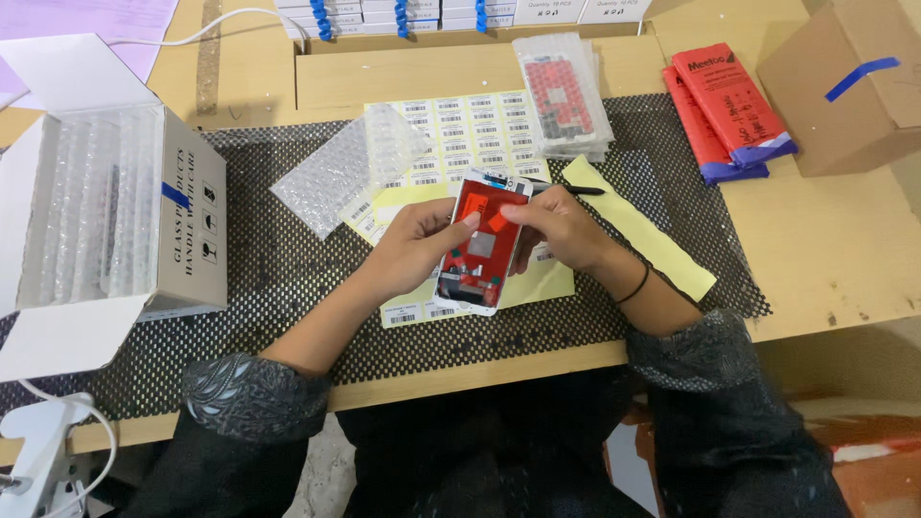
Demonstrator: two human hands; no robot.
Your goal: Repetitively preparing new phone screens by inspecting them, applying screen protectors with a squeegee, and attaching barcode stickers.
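Phone-parts packing bench: barcode label sheets (470, 125), bubble-wrap sleeves (350, 163), stacked cartons (460, 14).

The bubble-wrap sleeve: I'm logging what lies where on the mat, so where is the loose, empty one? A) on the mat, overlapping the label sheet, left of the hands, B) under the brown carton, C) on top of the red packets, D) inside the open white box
A: the bubble-wrap sleeve lies on the mat, its corner over the label sheet, left of the hands holding the screen panel.

I see an open white box (187, 225) at left, two red packets (724, 110) and a brown carton (849, 91) at right.
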